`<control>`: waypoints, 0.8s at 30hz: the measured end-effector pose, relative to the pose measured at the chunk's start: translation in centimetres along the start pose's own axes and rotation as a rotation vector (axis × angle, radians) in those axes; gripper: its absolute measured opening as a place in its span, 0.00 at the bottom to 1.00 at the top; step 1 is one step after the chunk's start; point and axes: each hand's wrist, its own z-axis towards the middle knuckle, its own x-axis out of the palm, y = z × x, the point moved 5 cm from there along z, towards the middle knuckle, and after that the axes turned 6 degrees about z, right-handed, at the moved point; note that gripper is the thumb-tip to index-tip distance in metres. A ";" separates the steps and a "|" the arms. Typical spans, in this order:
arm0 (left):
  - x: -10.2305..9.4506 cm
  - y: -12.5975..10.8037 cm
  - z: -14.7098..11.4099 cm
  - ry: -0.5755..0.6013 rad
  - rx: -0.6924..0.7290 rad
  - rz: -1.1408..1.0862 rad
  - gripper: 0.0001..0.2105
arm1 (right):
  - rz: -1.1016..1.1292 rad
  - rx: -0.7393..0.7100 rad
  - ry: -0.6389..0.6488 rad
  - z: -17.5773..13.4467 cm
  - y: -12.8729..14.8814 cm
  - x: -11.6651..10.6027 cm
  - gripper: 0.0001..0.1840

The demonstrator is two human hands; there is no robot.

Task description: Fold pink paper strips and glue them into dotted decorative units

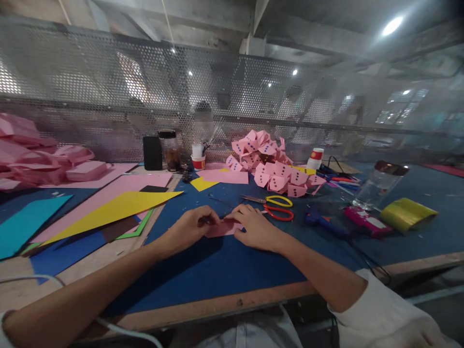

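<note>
A small piece of pink paper (224, 229) lies on the blue table mat (203, 275) between my hands. My left hand (197, 224) has its fingers curled together at the paper's left end. Over its right end bends my right hand (255, 227), thumb and fingertips pressing the paper. Scissors (279, 208) with one yellow and one red handle rest just beyond my right hand. Farther back is a heap of folded pink paper pieces (279, 176) with dark dots.
Coloured sheets, among them a yellow sheet (119, 212) and a turquoise sheet (31, 224), lie left. Pink paper shapes (47, 162) pile up behind. On the right are a blue glue gun (326, 222), a yellow tape roll (408, 215) and a clear jar (379, 186). A perforated metal screen (224, 92) stands behind.
</note>
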 end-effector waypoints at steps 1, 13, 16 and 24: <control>-0.2 0.3 0.0 -0.048 -0.012 0.018 0.16 | -0.009 -0.006 -0.006 0.0 0.1 0.0 0.22; 1.0 0.7 -0.3 -0.101 0.076 0.346 0.07 | -0.064 -0.110 -0.071 -0.6 1.2 0.1 0.20; 1.1 1.1 -0.3 -0.079 0.014 0.301 0.05 | -0.063 -0.115 -0.075 -0.6 1.4 0.0 0.16; 1.0 1.1 -0.7 -0.068 -0.035 0.158 0.08 | -0.018 -0.049 -0.127 -0.2 0.9 -0.6 0.10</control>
